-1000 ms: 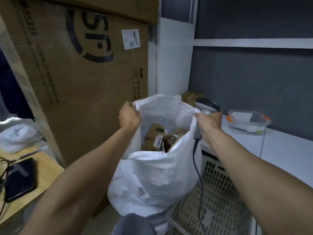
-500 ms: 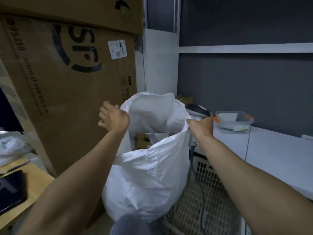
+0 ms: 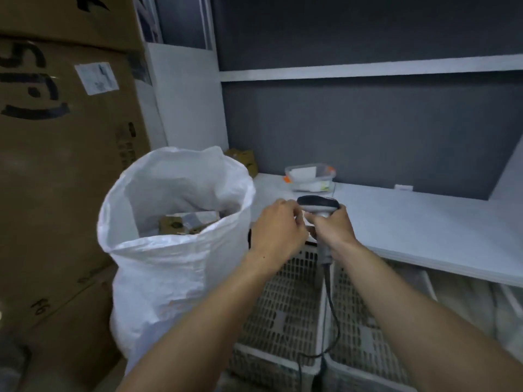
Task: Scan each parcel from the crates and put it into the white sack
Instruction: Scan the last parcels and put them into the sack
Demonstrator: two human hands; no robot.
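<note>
Both hands are being held close together above the crates, just right of the sack. The handle of a scanner (image 3: 318, 204) is being gripped by the right hand (image 3: 333, 229), with the fingers wrapped round it and the scanner's head pointing left. The left hand (image 3: 278, 226) is being kept against that head with its fingers curled; whether anything is being pinched there cannot be told. A dark cable (image 3: 331, 301) is being left to hang from the handle, down along the wall between the two crates.

Beneath the forearms, the left crate (image 3: 283, 306) and the right crate (image 3: 368, 323) are being seen side by side. Their slotted floors are showing, and their far ends are being covered by the front edge of a white shelf (image 3: 410, 222), which is running just behind the hands.

The white sack (image 3: 169, 278) is being kept upright just beside the left crate, hemmed in on its other side by tall cardboard boxes (image 3: 70, 171). Its mouth is standing wide open. Parcels (image 3: 171, 225) are lying low inside it, well below the rim, a brown box among them.

Behind the sack, a small carton (image 3: 244, 158) is being kept in the corner. On the shelf, a clear tub (image 3: 310, 178) with papers inside is being kept against the grey wall (image 3: 368, 128).
</note>
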